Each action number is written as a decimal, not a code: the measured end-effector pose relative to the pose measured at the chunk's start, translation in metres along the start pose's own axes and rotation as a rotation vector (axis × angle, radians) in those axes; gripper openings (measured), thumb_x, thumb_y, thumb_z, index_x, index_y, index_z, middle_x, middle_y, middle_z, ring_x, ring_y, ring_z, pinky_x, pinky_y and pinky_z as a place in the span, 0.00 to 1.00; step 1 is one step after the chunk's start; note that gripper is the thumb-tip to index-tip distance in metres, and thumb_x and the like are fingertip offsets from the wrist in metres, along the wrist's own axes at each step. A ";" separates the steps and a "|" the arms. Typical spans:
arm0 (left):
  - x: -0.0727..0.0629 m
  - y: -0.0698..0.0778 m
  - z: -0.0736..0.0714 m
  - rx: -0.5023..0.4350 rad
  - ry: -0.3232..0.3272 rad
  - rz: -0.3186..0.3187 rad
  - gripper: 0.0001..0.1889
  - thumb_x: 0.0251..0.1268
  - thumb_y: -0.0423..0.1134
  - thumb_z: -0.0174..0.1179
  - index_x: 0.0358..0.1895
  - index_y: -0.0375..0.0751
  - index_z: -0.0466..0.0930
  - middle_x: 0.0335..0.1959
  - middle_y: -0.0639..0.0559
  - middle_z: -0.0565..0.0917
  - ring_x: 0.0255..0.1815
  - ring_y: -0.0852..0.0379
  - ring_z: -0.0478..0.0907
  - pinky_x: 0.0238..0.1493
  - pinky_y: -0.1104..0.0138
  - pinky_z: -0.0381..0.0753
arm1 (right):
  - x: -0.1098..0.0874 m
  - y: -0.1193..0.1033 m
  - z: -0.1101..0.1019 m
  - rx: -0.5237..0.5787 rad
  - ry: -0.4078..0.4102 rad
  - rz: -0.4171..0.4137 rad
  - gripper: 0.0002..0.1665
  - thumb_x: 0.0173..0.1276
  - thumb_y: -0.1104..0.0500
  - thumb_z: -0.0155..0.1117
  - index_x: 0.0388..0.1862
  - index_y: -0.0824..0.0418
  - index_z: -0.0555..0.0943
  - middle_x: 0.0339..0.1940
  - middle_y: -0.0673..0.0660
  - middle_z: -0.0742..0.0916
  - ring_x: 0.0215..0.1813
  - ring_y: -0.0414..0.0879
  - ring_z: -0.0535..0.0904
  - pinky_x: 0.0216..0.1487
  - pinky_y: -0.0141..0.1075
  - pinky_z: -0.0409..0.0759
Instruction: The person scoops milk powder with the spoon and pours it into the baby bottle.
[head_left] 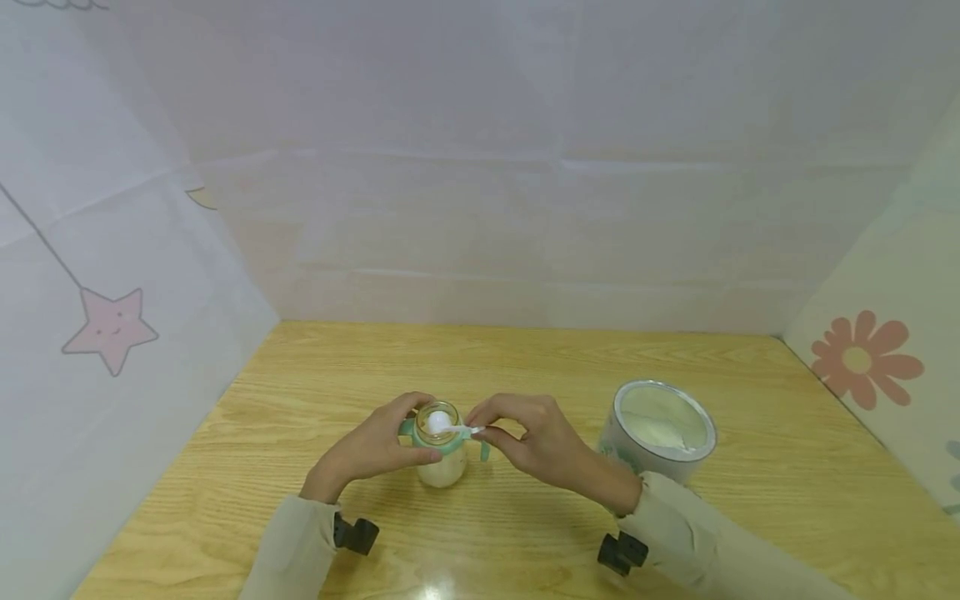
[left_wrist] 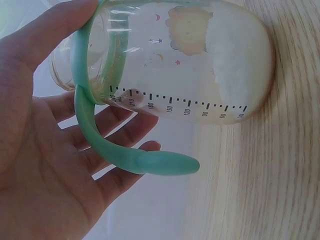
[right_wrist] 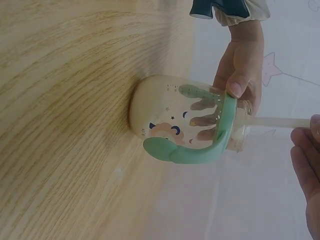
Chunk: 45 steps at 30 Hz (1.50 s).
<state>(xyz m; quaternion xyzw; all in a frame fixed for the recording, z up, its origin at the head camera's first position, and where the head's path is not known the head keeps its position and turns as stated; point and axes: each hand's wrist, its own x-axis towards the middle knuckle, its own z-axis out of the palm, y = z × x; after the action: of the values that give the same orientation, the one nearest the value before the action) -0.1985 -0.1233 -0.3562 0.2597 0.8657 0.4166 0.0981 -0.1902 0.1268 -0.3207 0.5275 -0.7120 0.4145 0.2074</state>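
Note:
A clear baby bottle [head_left: 442, 474] with a green two-handled collar [left_wrist: 82, 55] stands upright on the table, uncapped. White powder [left_wrist: 240, 55] lies at its bottom. My left hand [head_left: 378, 443] grips the bottle round its upper part, with the thumb on the collar and the fingers behind. At the mouth, my right hand [head_left: 536, 437] pinches the handle of a white scoop [head_left: 438, 422] between thumb and fingers. The scoop's bowl sits at the bottle's opening, and its handle [right_wrist: 280, 122] reaches out to the right.
To the right, behind my right forearm, an open can [head_left: 622, 417] holds pale powder. The wooden table [head_left: 525, 358] is bounded at the back and both sides by printed cloth walls [head_left: 480, 208]. Black wrist cameras [head_left: 356, 535] sit on both wrists.

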 end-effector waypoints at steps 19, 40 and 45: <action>0.000 0.003 0.001 0.030 0.027 -0.008 0.34 0.56 0.49 0.68 0.64 0.42 0.65 0.57 0.49 0.74 0.56 0.47 0.70 0.53 0.50 0.75 | 0.004 -0.001 -0.005 -0.015 0.023 -0.028 0.13 0.52 0.76 0.69 0.34 0.64 0.80 0.33 0.58 0.88 0.36 0.46 0.86 0.41 0.27 0.82; 0.014 0.024 -0.003 0.069 0.010 0.024 0.36 0.55 0.49 0.69 0.65 0.42 0.65 0.60 0.49 0.73 0.63 0.44 0.68 0.60 0.45 0.70 | 0.009 -0.006 -0.026 -0.058 0.053 -0.032 0.12 0.54 0.75 0.68 0.35 0.63 0.79 0.34 0.57 0.87 0.37 0.46 0.86 0.41 0.29 0.82; 0.019 0.028 -0.001 0.104 0.003 0.020 0.37 0.56 0.49 0.68 0.66 0.42 0.63 0.60 0.46 0.74 0.62 0.45 0.69 0.60 0.47 0.71 | 0.005 -0.008 -0.033 -0.079 0.046 0.004 0.12 0.56 0.73 0.68 0.35 0.61 0.79 0.34 0.55 0.87 0.38 0.45 0.85 0.41 0.27 0.82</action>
<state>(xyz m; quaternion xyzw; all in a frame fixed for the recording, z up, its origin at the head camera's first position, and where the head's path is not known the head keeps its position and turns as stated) -0.2045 -0.0997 -0.3333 0.2725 0.8837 0.3723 0.0787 -0.1895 0.1497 -0.2948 0.5077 -0.7240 0.3983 0.2437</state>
